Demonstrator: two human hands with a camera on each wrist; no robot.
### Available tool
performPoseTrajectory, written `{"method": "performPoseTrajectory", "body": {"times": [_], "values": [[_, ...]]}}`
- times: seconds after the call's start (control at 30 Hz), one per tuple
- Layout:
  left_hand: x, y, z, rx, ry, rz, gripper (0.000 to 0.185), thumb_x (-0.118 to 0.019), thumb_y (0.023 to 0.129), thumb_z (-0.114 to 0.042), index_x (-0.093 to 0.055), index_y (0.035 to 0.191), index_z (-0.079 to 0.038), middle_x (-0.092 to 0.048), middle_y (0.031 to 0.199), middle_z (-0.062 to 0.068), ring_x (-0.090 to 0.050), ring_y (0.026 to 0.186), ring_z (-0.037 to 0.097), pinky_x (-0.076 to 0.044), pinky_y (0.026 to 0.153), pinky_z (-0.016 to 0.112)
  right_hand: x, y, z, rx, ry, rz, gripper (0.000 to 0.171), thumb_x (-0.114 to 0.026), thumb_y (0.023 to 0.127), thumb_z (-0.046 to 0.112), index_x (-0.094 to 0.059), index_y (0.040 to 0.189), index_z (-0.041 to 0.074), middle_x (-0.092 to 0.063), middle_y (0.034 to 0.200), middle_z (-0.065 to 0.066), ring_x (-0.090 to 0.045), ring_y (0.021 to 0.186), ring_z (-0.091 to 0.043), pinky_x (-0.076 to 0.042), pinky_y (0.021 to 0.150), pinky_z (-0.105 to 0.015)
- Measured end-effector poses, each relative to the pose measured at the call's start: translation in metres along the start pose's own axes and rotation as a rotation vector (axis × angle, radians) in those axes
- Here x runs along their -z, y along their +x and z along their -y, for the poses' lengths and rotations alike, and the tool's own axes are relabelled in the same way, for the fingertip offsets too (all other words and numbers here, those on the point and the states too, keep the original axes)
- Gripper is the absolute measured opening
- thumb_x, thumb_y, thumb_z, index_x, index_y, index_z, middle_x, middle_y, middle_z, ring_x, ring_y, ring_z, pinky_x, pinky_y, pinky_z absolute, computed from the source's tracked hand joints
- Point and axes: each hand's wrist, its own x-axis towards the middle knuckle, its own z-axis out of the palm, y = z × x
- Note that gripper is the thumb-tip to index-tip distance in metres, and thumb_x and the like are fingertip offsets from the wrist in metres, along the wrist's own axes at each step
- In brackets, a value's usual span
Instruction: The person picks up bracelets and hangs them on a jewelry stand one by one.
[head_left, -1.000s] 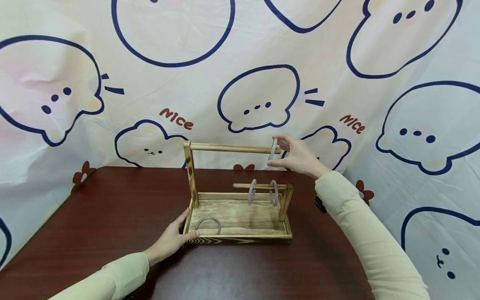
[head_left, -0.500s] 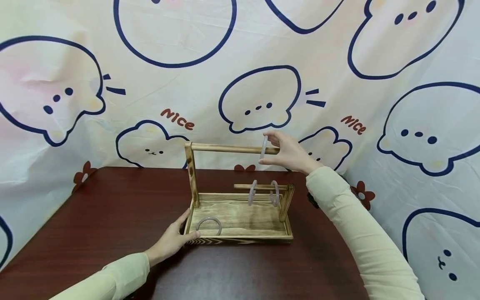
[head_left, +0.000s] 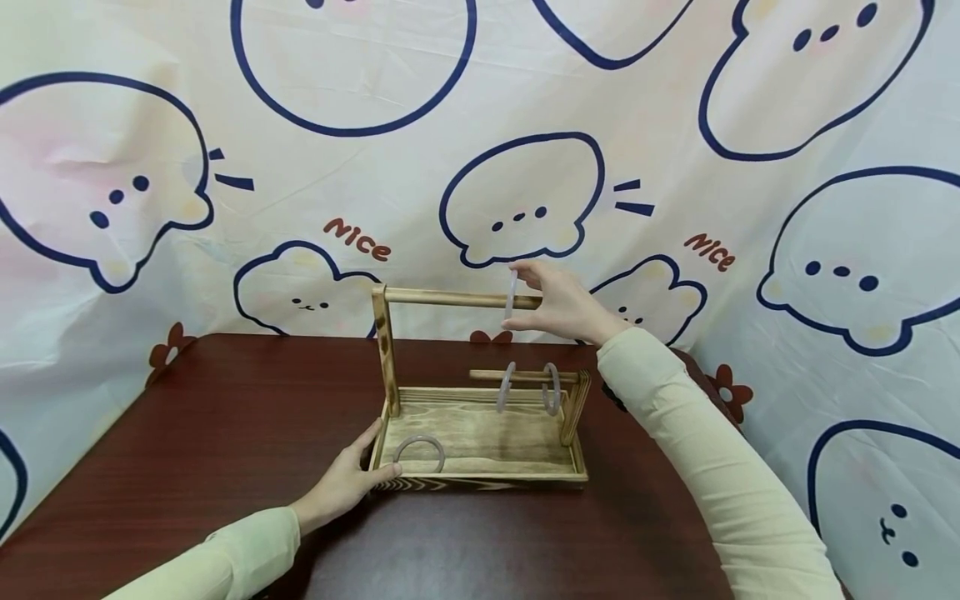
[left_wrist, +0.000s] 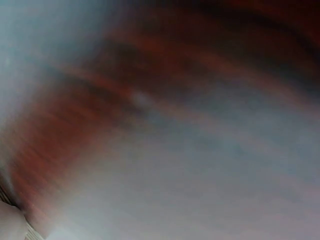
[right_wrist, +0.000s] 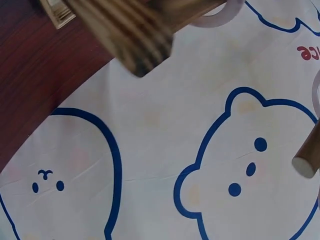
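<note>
A wooden rack (head_left: 480,467) stands on the dark red table (head_left: 225,433). My right hand (head_left: 551,304) pinches a pale translucent bangle (head_left: 511,293) that is threaded on the rack's upper rod (head_left: 442,297), near its free right end. Two more bangles (head_left: 506,387) (head_left: 552,388) hang on the lower rod (head_left: 525,376). Another bangle (head_left: 419,452) lies flat in the tray's front left corner. My left hand (head_left: 347,479) rests against the tray's front left edge, fingers fairly straight. In the right wrist view, the upper rod's end (right_wrist: 306,162) and the rack's short post (right_wrist: 130,35) show; the left wrist view is a blur.
A white cloth with blue cartoon outlines (head_left: 517,200) hangs right behind the table. The table's left edge (head_left: 82,467) runs diagonally at the left, and the cloth drops past its right side.
My right hand has slid the bangle leftward along the upper rod, from the rod's right tip further in. The left hand and the rack have stayed put.
</note>
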Motion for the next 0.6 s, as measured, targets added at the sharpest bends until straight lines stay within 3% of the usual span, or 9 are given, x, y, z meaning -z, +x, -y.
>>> {"method": "performPoseTrajectory", "body": {"times": [0.1,0.17,0.2,0.23,0.3,0.43,0.47,0.53,0.6], "values": [[0.0,0.0,0.0,-0.005,0.009,-0.004,0.088,-0.067,0.084,-0.026,-0.009,0.148,-0.009,-0.01,0.153,0.015,-0.061,0.077,0.026,-0.051,0.073,0.038,-0.001,0.004,0.005,0.023,0.008,0.001,0.082,-0.078,0.069,0.04,-0.039,0.137,0.014,-0.044,0.139,-0.011,-0.046,0.124,-0.029,-0.04,0.1,-0.042],[0.0,0.0,0.0,-0.014,0.029,-0.014,0.088,-0.067,0.084,-0.028,-0.011,0.148,-0.008,-0.011,0.153,0.015,-0.046,0.121,0.03,-0.04,0.095,0.045,-0.003,0.005,0.009,0.024,0.018,0.005,0.082,-0.078,0.069,0.041,-0.039,0.136,0.015,-0.044,0.138,-0.01,-0.046,0.124,-0.029,-0.04,0.1,-0.042],[0.0,0.0,0.0,-0.017,0.041,-0.021,0.088,-0.067,0.083,-0.029,-0.012,0.148,-0.007,-0.012,0.153,0.015,-0.033,0.131,0.029,-0.035,0.099,0.046,-0.003,0.006,0.01,0.022,0.027,0.008,0.082,-0.078,0.069,0.041,-0.039,0.136,0.015,-0.044,0.139,-0.01,-0.046,0.125,-0.028,-0.039,0.101,-0.042],[0.0,0.0,0.0,-0.014,0.045,-0.022,0.088,-0.068,0.083,-0.029,-0.012,0.148,-0.007,-0.012,0.153,0.014,-0.032,0.131,0.03,-0.035,0.1,0.046,-0.004,0.007,0.012,0.018,0.038,0.01,0.082,-0.078,0.069,0.041,-0.039,0.137,0.015,-0.044,0.139,-0.01,-0.046,0.125,-0.028,-0.039,0.101,-0.042],[0.0,0.0,0.0,0.004,0.037,-0.017,0.088,-0.068,0.083,-0.028,-0.012,0.148,-0.01,-0.012,0.153,0.014,-0.054,0.097,0.029,-0.047,0.081,0.039,-0.006,0.009,0.016,0.016,0.05,0.011,0.083,-0.078,0.068,0.041,-0.039,0.137,0.016,-0.043,0.14,-0.008,-0.045,0.126,-0.026,-0.039,0.101,-0.041],[0.0,0.0,0.0,0.005,0.043,-0.019,0.088,-0.068,0.083,-0.028,-0.012,0.148,-0.01,-0.013,0.153,0.014,-0.053,0.093,0.025,-0.045,0.076,0.033,-0.009,0.012,0.023,0.028,0.062,0.021,0.083,-0.078,0.069,0.04,-0.037,0.138,0.016,-0.043,0.14,-0.007,-0.045,0.127,-0.025,-0.038,0.102,-0.039],[0.0,0.0,0.0,-0.001,0.05,-0.024,0.088,-0.068,0.083,-0.029,-0.013,0.148,-0.009,-0.014,0.153,0.014,-0.048,0.106,0.023,-0.042,0.081,0.032,-0.01,0.013,0.024,0.035,0.063,0.022,0.083,-0.078,0.07,0.039,-0.037,0.138,0.016,-0.043,0.14,-0.007,-0.045,0.126,-0.025,-0.038,0.102,-0.039],[0.0,0.0,-0.001,-0.005,0.048,-0.025,0.088,-0.068,0.083,-0.029,-0.013,0.148,-0.009,-0.013,0.153,0.014,-0.047,0.106,0.025,-0.042,0.082,0.032,-0.013,0.015,0.026,0.044,0.067,0.026,0.082,-0.078,0.07,0.039,-0.037,0.138,0.016,-0.043,0.14,-0.007,-0.045,0.126,-0.025,-0.038,0.102,-0.038],[-0.001,0.0,-0.001,0.0,0.043,-0.022,0.087,-0.068,0.083,-0.028,-0.013,0.148,-0.009,-0.013,0.153,0.013,-0.05,0.088,0.025,-0.044,0.073,0.031,-0.016,0.016,0.027,0.05,0.075,0.029,0.082,-0.077,0.071,0.039,-0.037,0.138,0.016,-0.043,0.141,-0.007,-0.045,0.126,-0.025,-0.038,0.102,-0.038]]}}
